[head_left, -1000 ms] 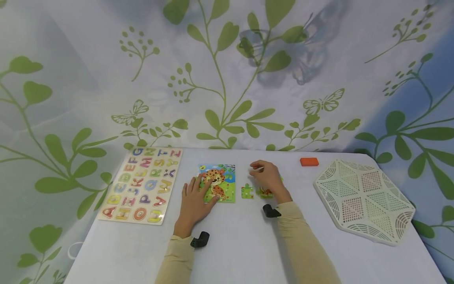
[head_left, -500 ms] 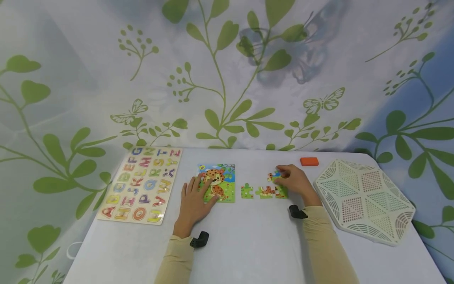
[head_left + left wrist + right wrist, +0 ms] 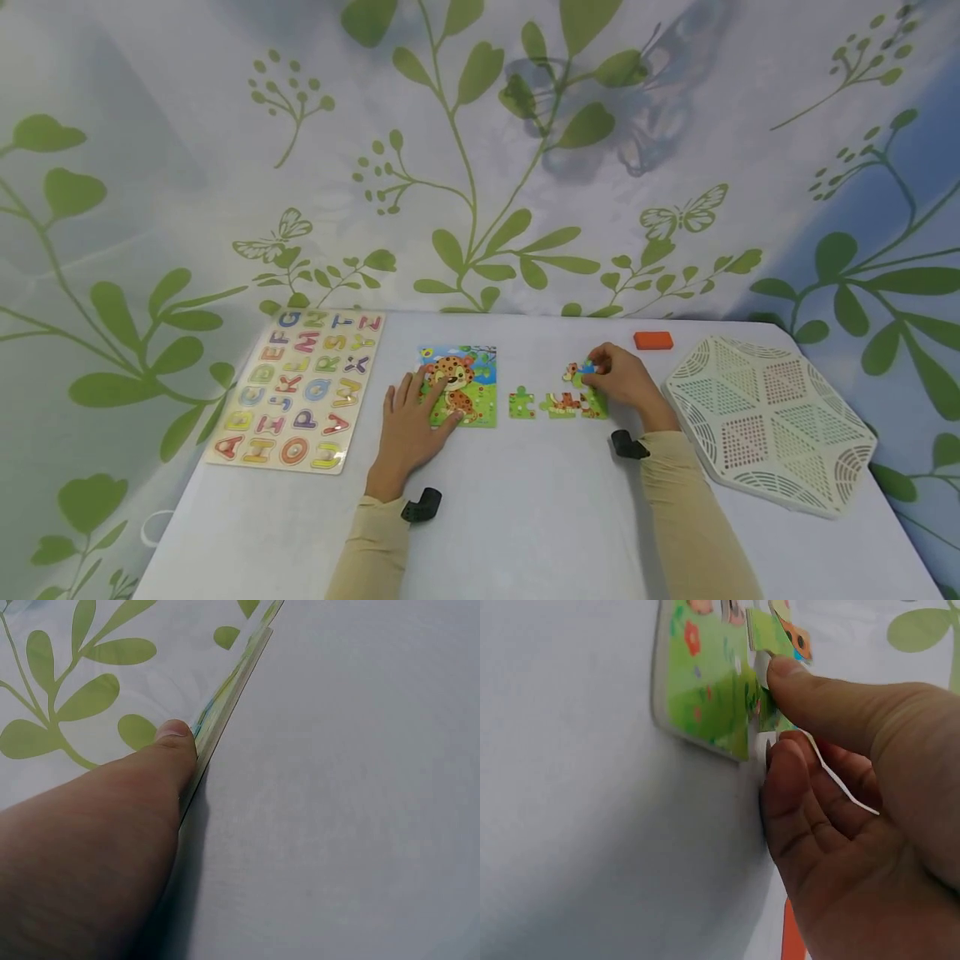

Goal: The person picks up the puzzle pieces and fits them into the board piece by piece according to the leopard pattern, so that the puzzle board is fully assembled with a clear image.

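Observation:
My left hand lies with spread fingers on the left part of a leopard picture; in the left wrist view the thumb touches the picture's edge. My right hand pinches a blue and green puzzle piece between thumb and fingers, just above a joined row of pieces. The right wrist view shows the thumb close over the row's green end, and fingertips partly hide the piece. A lone green piece lies between the picture and the row.
An alphabet board lies at the left of the white table. An orange block sits behind my right hand, and a white patterned lattice board is at the right. A leaf-printed backdrop stands behind the table.
My right hand has moved right from over the row, uncovering it, and the blue and green piece now shows at its fingertips. My left hand has stayed on the picture.

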Motion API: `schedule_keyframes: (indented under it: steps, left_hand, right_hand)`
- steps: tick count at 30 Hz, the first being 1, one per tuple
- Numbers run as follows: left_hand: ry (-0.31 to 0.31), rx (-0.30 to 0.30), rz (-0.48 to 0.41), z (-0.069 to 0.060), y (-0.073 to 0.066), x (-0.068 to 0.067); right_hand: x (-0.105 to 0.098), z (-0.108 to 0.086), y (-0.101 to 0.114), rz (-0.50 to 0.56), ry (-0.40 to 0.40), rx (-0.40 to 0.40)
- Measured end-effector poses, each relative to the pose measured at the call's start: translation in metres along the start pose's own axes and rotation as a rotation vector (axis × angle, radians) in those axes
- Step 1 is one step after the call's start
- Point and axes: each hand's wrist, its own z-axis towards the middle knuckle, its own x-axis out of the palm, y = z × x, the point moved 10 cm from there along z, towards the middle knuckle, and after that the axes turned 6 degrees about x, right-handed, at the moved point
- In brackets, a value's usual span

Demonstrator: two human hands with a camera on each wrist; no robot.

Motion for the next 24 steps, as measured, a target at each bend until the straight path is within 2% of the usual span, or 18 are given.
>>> schedule_keyframes:
  steps: [9,14,18,24]
  left_hand:
    - [0.032,-0.006,-0.003,0.003,0.000,0.002]
    - [0.030,0.012,0.003,0.004,-0.002,0.003]
    - [0.053,0.041,0.005,0.003,-0.006,0.005]
    - [0.048,0.059,0.021,0.002,-0.010,0.002]
  right_hand:
    - [-0.005,-0.002,0.004,0.081,-0.071,-0.003]
    - [-0.001,-0.001,0.010,0.195,-0.103,0.010]
    - [0.014,-0.002,0.023,0.276,-0.048,0.018]
    - [0.048,-0.003,0.064,0.376,0.058,-0.017]
